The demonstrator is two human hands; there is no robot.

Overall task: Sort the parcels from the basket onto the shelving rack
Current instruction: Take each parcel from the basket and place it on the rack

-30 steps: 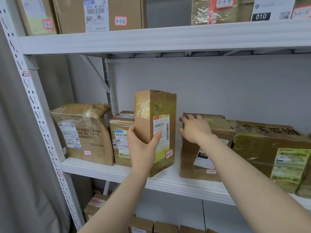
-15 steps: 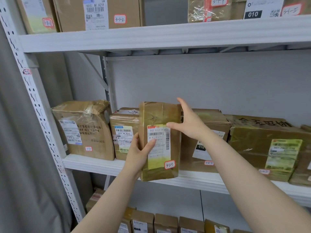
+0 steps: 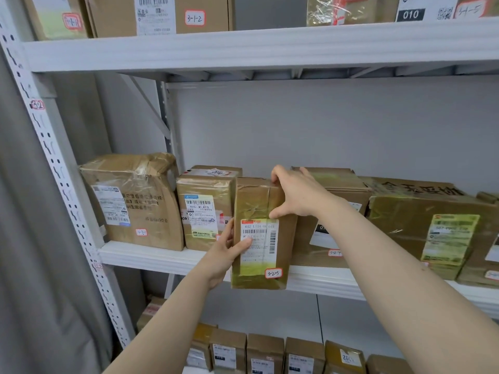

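Gripping the tall, tape-glossy cardboard parcel [image 3: 263, 201] upright, the left hand [image 3: 222, 261] clamps its lower left edge, thumb lying across the white label. The right hand [image 3: 299, 195] curls over its top right corner. The parcel stands at the front lip of the white metal shelf [image 3: 151, 256], its base overlapping that lip. Creased brown boxes [image 3: 129, 201] crowd the shelf behind.
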